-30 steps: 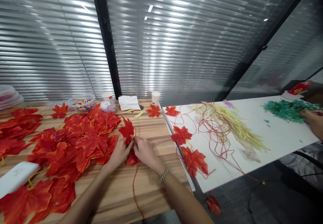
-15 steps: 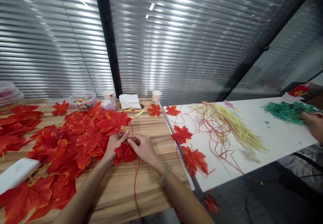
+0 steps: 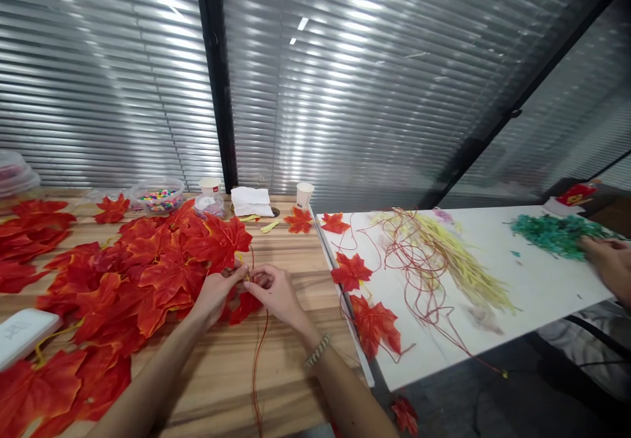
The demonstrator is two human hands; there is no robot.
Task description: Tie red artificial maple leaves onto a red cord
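Note:
My left hand (image 3: 221,293) and my right hand (image 3: 277,294) meet over the wooden table, fingertips pinched together. Between them is the yellow stem (image 3: 247,278) of an artificial maple leaf. Its red leaf blade (image 3: 245,308) hangs below my fingers, partly covered by my hands. A thin red cord (image 3: 256,379) passes by the stem and trails toward the table's front edge; how it loops at my fingertips is hidden. Touching or close to my left hand lies a heap of red maple leaves (image 3: 172,273).
A white power bank (image 3: 27,334) sits at left. Behind the heap stand a bowl of colored beads (image 3: 158,196) and a paper cup (image 3: 305,194). On the white table (image 3: 537,287) lie tangled red cord (image 3: 419,254), yellow strips (image 3: 468,264) and green pieces (image 3: 552,234), touched by another person's hand (image 3: 608,264).
The view has shifted slightly. My fingers still pinch the stem, and the leaf beneath has turned and is more covered by my hands. The hanging cord has swung left.

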